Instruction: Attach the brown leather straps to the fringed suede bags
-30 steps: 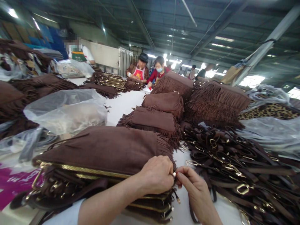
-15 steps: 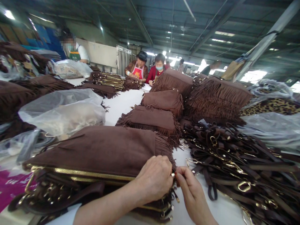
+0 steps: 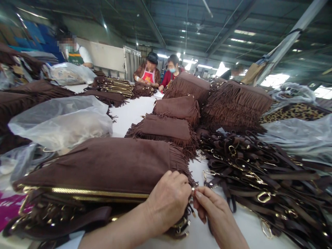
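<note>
A stack of brown suede fringed bags [image 3: 109,166] with gold zips lies in front of me. My left hand [image 3: 168,199] is closed over the right end of the top bag, by the zip's end. My right hand [image 3: 212,212] meets it there, its thumb and fingers pinched on a small metal piece [image 3: 193,189] at the bag's corner. Both hands touch at that spot.
A heap of brown straps with gold clasps [image 3: 259,173] covers the table's right side. More fringed bags [image 3: 168,128] are piled ahead. Clear plastic bags [image 3: 62,121] lie at the left. Several other people [image 3: 147,71] work at the table's far end.
The view has drifted slightly, so the bag stack sits a little lower and further left. Both hands stay pinched at the bag's right corner.
</note>
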Available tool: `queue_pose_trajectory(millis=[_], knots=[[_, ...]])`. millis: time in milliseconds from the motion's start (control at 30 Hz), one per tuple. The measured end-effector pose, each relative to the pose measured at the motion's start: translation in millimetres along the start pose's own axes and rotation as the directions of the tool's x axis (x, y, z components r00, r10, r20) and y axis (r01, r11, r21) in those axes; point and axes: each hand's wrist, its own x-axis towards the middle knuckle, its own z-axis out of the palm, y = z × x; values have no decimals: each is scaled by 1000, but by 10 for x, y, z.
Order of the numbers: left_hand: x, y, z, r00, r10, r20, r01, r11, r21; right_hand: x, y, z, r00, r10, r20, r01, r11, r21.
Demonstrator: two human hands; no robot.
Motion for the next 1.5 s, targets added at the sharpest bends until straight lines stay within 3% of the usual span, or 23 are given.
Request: queue_pose_trajectory(millis=[167, 467, 667, 867, 1200, 1500], knots=[[-27, 8, 51, 999, 47, -14, -47, 998, 44, 21, -57, 40, 997, 69, 35, -74, 982, 175], [-68, 17, 46, 970, 236, -54, -222, 955, 198, 39, -103, 93, 997, 78, 21, -80, 984, 158], [-89, 25, 56, 952, 302, -46, -281, 926, 253, 102, -133, 128, 983, 181, -8, -176, 963, 205], [-72, 26, 57, 976, 199, -84, -177, 959, 221, 106, -71, 185, 975, 221, -1, -211, 932, 293], [-41, 0, 49, 998, 61, -20, -59, 995, 74, 71, 14, 160, 980, 195, 39, -196, 911, 362], [9, -12, -23, 994, -102, 25, 104, 986, -128, 23, 37, 141, 990, 141, -31, -121, 931, 345]])
